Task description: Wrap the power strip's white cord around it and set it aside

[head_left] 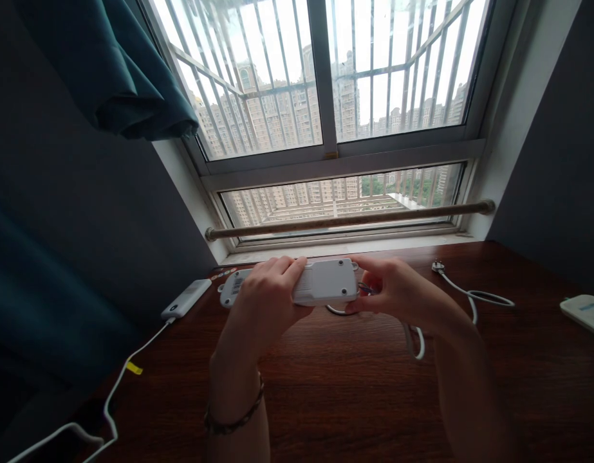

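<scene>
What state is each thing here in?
Power strip: held up, back showing.
Left hand: closed around the power strip.
Right hand: at the power strip's end, grip unclear.
Plug: unplugged, lying on the table.
White box: lying flat, cable attached.
Curtain: bunched up.
Window: looks shut.

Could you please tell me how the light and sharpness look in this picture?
In the head view, the window glares, sky washed white; same view, the lower-left curtain sinks into shadow, and the label on the white device is unreadable.
</scene>
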`<state>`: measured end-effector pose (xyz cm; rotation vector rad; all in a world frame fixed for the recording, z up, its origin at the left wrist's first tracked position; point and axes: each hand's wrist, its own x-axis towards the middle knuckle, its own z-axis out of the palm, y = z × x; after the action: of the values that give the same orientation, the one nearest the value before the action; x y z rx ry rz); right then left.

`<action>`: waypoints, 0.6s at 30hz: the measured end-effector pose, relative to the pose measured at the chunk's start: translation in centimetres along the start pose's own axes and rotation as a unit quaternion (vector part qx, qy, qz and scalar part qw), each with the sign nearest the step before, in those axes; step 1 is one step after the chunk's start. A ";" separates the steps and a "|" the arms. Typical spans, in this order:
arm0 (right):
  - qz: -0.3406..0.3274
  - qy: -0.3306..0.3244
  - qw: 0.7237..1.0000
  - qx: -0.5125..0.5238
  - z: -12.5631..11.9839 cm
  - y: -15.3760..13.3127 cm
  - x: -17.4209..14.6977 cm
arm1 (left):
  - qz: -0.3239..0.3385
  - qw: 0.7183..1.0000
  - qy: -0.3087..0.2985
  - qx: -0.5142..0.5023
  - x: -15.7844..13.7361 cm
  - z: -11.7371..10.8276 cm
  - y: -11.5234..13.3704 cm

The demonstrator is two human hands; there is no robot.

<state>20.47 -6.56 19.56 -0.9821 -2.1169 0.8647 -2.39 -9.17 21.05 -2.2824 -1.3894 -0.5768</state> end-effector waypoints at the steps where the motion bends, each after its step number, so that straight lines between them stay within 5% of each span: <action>1: -0.002 0.000 1.000 0.000 0.0 0.1 0.0 | 0.000 1.000 0.001 -0.001 0.0 0.0 0.0; 18: -0.004 0.010 1.000 -0.010 0.1 0.2 0.0 | 0.005 1.000 -0.002 0.005 0.1 0.4 -0.1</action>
<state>20.48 -6.44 19.33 -0.9868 -2.1147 0.8279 -2.34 -8.86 20.82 -2.2842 -1.3784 -0.5607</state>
